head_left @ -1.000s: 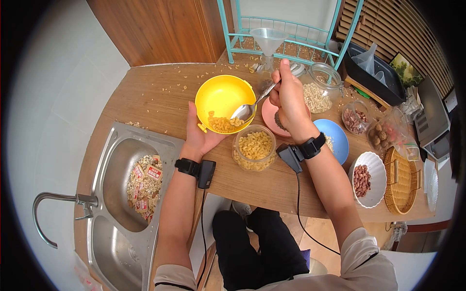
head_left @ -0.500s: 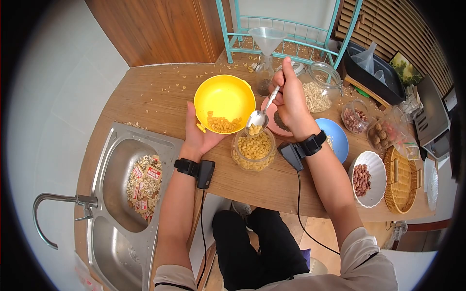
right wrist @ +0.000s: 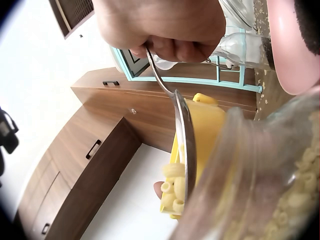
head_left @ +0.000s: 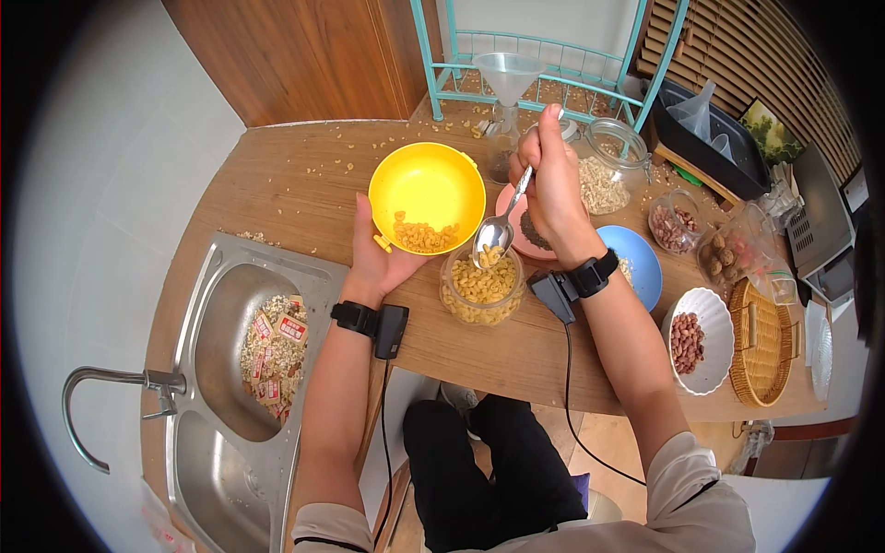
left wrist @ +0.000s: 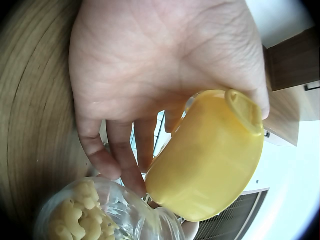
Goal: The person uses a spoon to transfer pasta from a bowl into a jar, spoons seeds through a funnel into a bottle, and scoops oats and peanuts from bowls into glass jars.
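My left hand holds a yellow bowl, thumb at its side and fingers beneath. The bowl leans toward me, with a little elbow macaroni gathered at its near edge. In the left wrist view the bowl's outer wall lies against the palm side of the hand. My right hand grips a metal spoon by its handle, thumb pointing up. Several pieces of macaroni rest in the spoon, which is over a clear tub of more macaroni.
Right of the tub are a pink plate with dark seeds and a blue plate. Behind stand a bottle with a funnel and a glass jar of oats. A white bowl of peanuts sits right; a sink, left.
The spoon has come out of the yellow bowl with macaroni and moved right and toward me, over the clear tub. My left hand and the bowl have stayed nearly still.
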Tool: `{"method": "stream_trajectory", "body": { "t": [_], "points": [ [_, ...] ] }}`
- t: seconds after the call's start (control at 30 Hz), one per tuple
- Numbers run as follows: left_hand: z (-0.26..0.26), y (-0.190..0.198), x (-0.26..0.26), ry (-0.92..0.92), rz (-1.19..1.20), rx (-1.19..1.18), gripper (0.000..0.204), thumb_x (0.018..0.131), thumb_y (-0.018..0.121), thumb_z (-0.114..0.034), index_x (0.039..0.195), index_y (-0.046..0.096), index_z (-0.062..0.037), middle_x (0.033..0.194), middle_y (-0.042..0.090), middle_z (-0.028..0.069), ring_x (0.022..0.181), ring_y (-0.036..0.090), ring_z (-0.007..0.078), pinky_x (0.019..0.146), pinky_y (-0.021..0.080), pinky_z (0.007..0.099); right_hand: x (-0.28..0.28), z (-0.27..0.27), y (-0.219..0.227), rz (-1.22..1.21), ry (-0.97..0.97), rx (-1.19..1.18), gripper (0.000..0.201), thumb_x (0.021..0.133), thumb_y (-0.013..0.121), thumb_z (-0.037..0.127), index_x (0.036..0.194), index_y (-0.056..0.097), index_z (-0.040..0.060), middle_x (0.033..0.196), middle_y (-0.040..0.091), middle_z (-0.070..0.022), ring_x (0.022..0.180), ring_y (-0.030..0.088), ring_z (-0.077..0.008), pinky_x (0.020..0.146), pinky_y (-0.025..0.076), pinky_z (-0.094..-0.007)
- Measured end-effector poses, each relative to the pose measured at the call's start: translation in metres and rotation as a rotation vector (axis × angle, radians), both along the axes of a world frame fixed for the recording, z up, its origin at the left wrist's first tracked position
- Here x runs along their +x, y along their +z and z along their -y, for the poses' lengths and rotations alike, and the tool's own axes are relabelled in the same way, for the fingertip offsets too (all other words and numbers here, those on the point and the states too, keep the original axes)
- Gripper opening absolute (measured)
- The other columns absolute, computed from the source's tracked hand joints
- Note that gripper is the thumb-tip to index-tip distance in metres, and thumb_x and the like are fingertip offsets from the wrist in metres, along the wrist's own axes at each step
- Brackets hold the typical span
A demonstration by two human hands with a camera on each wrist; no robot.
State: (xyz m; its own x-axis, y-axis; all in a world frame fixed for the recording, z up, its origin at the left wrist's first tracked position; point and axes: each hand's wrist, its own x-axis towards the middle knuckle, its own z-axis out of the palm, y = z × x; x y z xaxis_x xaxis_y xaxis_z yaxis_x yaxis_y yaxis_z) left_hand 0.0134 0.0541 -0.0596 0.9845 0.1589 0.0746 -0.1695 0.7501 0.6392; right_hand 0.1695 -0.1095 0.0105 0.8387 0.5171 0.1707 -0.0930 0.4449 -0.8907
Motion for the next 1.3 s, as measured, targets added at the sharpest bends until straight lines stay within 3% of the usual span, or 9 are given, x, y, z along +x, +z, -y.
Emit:
{"method": "stream_trajectory", "body": {
  "t": [0.33, 0.57, 0.67, 0.73, 0.87, 1.17, 1.3],
  "points": [
    [0.000, -0.001, 0.000, -0.005, 0.025, -0.029, 0.093, 0.086, 0.041, -0.079, 0.151, 0.030, -0.0127, 0.154, 0.033, 0.0166, 0.142, 0.033, 0.0349, 0.114, 0.030, 0.0577, -0.004, -0.002, -0.001, 0.159, -0.071, -0.006, 0.061, 0.103, 0.033, 0.057, 0.060, 0.031, 0.0151, 0.058, 0.027, 0.0015, 0.051, 0.030, -0.0125, 0.048, 0.026, -0.0283],
    [0.000, 0.000, 0.000, -0.015, 0.025, -0.028, 0.094, 0.086, 0.041, -0.079, 0.151, 0.029, -0.0126, 0.154, 0.033, 0.0168, 0.142, 0.033, 0.0348, 0.114, 0.029, 0.0578, -0.002, 0.000, 0.000, 0.130, -0.065, 0.032, 0.060, 0.103, 0.032, 0.058, 0.060, 0.032, 0.0152, 0.058, 0.028, 0.0015, 0.050, 0.029, -0.0124, 0.048, 0.025, -0.0284],
    [0.001, 0.001, 0.001, 0.025, -0.035, 0.049, 0.102, 0.080, 0.039, -0.087, 0.152, 0.029, -0.0165, 0.156, 0.031, 0.0155, 0.143, 0.030, 0.0354, 0.114, 0.025, 0.0612, -0.001, 0.000, 0.001, 0.082, -0.091, 0.054, 0.064, 0.101, 0.036, 0.060, 0.058, 0.036, 0.0135, 0.055, 0.037, 0.0006, 0.052, 0.036, -0.0111, 0.049, 0.028, -0.0261],
    [0.002, 0.002, 0.000, 0.020, -0.035, 0.060, 0.102, 0.079, 0.039, -0.087, 0.152, 0.028, -0.0161, 0.156, 0.029, 0.0158, 0.144, 0.029, 0.0358, 0.114, 0.025, 0.0615, -0.001, -0.001, 0.002, 0.036, -0.182, 0.040, 0.058, 0.102, 0.035, 0.058, 0.063, 0.035, 0.0151, 0.058, 0.030, 0.0028, 0.050, 0.028, -0.0105, 0.047, 0.023, -0.0263],
    [0.002, 0.002, 0.001, 0.024, -0.030, 0.073, 0.103, 0.079, 0.039, -0.087, 0.152, 0.028, -0.0157, 0.157, 0.028, 0.0159, 0.144, 0.029, 0.0360, 0.114, 0.025, 0.0616, -0.011, 0.002, 0.009, 0.062, -0.302, -0.023, 0.058, 0.102, 0.036, 0.059, 0.064, 0.038, 0.0146, 0.059, 0.035, 0.0033, 0.050, 0.028, -0.0080, 0.046, 0.023, -0.0245],
    [0.003, 0.004, 0.001, 0.009, -0.012, 0.076, 0.101, 0.081, 0.037, -0.086, 0.153, 0.026, -0.0157, 0.157, 0.027, 0.0159, 0.144, 0.027, 0.0366, 0.114, 0.025, 0.0605, -0.023, -0.002, 0.004, 0.355, -0.388, -0.016, 0.057, 0.103, 0.047, 0.048, 0.065, 0.053, 0.0065, 0.063, 0.046, 0.0047, 0.060, 0.039, -0.0040, 0.053, 0.030, -0.0223],
    [0.004, 0.005, 0.000, 0.022, -0.021, 0.071, 0.102, 0.080, 0.038, -0.086, 0.153, 0.026, -0.0161, 0.157, 0.027, 0.0156, 0.144, 0.028, 0.0365, 0.114, 0.025, 0.0606, -0.028, -0.003, 0.003, 0.424, -0.306, -0.020, 0.054, 0.103, 0.049, 0.044, 0.067, 0.055, 0.0048, 0.064, 0.047, 0.0047, 0.064, 0.040, -0.0048, 0.057, 0.032, -0.0222]
  ]
}}
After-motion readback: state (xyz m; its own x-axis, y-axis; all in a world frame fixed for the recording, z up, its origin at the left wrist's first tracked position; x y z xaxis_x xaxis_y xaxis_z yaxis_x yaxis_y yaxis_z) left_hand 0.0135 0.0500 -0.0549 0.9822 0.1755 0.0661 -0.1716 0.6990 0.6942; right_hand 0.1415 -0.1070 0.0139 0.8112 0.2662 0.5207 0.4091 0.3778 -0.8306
